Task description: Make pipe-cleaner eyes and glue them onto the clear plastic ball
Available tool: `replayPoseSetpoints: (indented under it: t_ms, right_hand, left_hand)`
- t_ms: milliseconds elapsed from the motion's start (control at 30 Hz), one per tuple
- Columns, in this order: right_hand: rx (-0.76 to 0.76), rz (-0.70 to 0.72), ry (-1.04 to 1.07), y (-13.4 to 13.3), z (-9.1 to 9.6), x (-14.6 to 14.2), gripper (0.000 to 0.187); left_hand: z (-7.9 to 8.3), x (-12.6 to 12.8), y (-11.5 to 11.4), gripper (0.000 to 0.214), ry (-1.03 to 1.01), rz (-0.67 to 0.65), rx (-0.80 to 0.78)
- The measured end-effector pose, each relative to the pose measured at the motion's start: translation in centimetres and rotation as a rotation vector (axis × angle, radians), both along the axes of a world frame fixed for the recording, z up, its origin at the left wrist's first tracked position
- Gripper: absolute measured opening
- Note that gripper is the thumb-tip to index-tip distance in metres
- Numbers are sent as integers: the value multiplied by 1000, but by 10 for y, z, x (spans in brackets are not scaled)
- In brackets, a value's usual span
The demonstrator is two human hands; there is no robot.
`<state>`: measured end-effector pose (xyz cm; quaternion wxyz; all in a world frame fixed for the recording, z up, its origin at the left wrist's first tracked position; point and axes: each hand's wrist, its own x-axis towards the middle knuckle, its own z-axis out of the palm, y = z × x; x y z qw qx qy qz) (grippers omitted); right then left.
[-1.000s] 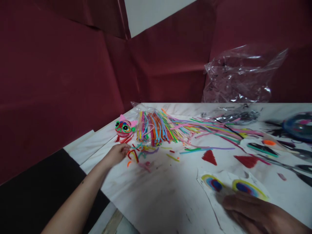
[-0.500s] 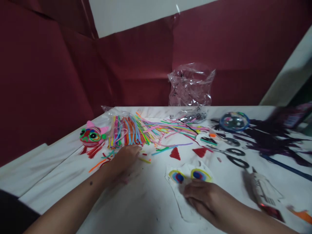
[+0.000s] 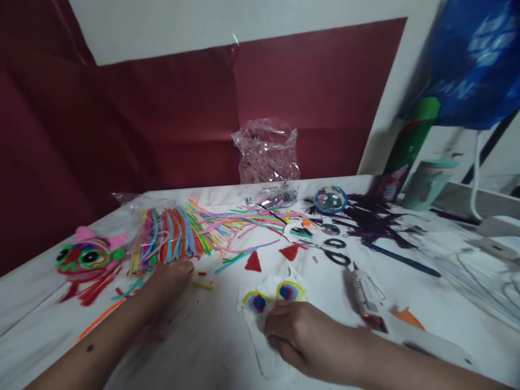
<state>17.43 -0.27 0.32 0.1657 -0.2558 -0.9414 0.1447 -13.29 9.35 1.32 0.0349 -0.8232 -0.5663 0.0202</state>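
My left hand (image 3: 164, 284) lies palm down on the white table, fingers stretched toward the near end of a bundle of coloured pipe cleaners (image 3: 170, 238) in clear wrap. My right hand (image 3: 298, 336) rests curled on a white paper piece (image 3: 264, 303), pressing it down just below two spiral eyes (image 3: 273, 295) made of coloured rings. Two red fuzzy triangles (image 3: 252, 262) lie a little beyond the eyes. A finished red and pink cat face (image 3: 87, 260) sits at the far left.
Scissors (image 3: 335, 252), a glue gun (image 3: 365, 300), an orange scrap (image 3: 408, 318), a blue pen (image 3: 400, 259), dark purple strands (image 3: 376, 216), a round clear case (image 3: 330, 199) and a crumpled clear bag (image 3: 266, 151) crowd the table's right and back. Bottles (image 3: 406, 146) stand far right.
The view has swung to the right, bringing the bottles and glue gun into sight. My left hand moved from the loose scraps toward the pipe cleaner bundle. My right hand stays on the paper.
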Motion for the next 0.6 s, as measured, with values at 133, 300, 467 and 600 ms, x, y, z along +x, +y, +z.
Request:
replayPoseSetpoints:
  t_ms: [133, 300, 467, 600]
  right_hand:
    - [-10, 0, 14, -2, 2, -2, 23]
    - [-53, -4, 40, -3, 2, -3, 23]
    - [-45, 1, 21, -3, 2, -2, 23]
    - [-24, 9, 6, -2, 3, -3, 22]
  left_hand:
    - [6, -3, -2, 33, -144, -9, 218]
    - [22, -9, 1, 31, -258, 33, 383]
    - [32, -14, 22, 27, -275, 99, 395]
    - [35, -11, 50, 24, -270, 142, 412]
